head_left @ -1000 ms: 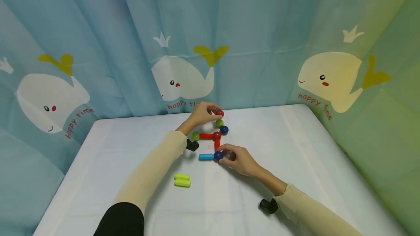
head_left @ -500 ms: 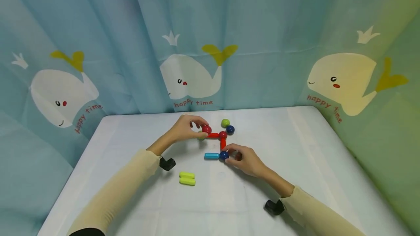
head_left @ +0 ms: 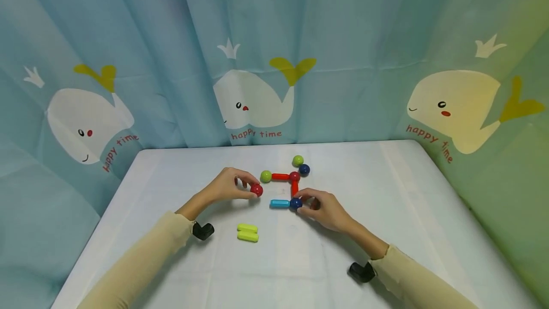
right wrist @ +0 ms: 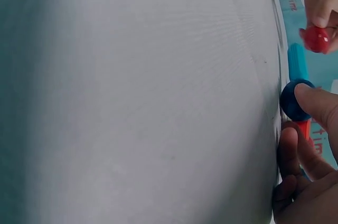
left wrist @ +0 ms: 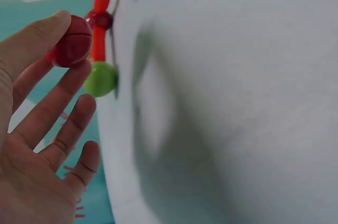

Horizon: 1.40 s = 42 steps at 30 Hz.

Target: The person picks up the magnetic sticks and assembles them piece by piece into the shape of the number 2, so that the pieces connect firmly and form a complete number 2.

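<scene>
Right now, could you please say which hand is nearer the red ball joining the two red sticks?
Right. The right hand pinches a dark blue ball on the near side of the joining red ball; the left hand holds another red ball, farther to the left.

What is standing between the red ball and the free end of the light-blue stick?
Nothing visible between the red ball in the left hand and the light-blue stick; the nearest green ball lies farther back.

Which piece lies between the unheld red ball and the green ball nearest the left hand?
A red rod lies between that red ball and that green ball, in both the head and left wrist views.
</scene>
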{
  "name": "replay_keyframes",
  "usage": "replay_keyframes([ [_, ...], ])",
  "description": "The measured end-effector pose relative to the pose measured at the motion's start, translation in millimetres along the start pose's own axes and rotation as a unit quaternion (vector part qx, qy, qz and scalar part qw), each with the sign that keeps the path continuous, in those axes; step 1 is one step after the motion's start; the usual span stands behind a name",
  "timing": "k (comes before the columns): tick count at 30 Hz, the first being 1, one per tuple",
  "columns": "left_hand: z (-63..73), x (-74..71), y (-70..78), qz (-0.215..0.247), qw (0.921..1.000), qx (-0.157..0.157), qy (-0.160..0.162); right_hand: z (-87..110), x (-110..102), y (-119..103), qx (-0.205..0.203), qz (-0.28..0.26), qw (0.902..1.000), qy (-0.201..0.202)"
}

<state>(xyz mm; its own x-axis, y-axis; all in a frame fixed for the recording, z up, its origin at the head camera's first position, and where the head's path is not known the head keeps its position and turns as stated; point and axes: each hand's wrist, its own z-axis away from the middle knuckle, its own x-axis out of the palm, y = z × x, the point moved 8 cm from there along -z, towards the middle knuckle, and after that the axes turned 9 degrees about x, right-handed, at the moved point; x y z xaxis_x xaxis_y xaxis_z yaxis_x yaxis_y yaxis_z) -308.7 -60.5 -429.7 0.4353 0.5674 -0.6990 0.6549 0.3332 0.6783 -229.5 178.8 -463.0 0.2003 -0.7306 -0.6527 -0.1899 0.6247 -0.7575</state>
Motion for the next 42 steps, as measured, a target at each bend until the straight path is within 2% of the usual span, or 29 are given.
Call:
replay_keyframes([
  [6, 3.4, 17.3, -8.6, 0.009, 0.9994, -0.022, -0.025, -0.5, -0.3, 2.7, 0.018, -0.011, 0.9998, 0.000],
  [15, -0.7, 32.5, -5.8, 0.008, 0.9986, -0.002, -0.052, -1.2, -0.7, 6.4, 0.041, -0.025, 0.9988, -0.009],
  [25, -4.6, 35.7, -3.8, 0.000, 0.9983, -0.016, -0.055, -7.1, -1.6, -1.2, 0.029, -0.018, 0.9994, -0.008],
  [42, -8.6, 38.4, -4.6, 0.004, 0.9978, -0.001, -0.067, -12.1, -5.1, 0.5, 0.036, -0.012, 0.9992, -0.014],
])
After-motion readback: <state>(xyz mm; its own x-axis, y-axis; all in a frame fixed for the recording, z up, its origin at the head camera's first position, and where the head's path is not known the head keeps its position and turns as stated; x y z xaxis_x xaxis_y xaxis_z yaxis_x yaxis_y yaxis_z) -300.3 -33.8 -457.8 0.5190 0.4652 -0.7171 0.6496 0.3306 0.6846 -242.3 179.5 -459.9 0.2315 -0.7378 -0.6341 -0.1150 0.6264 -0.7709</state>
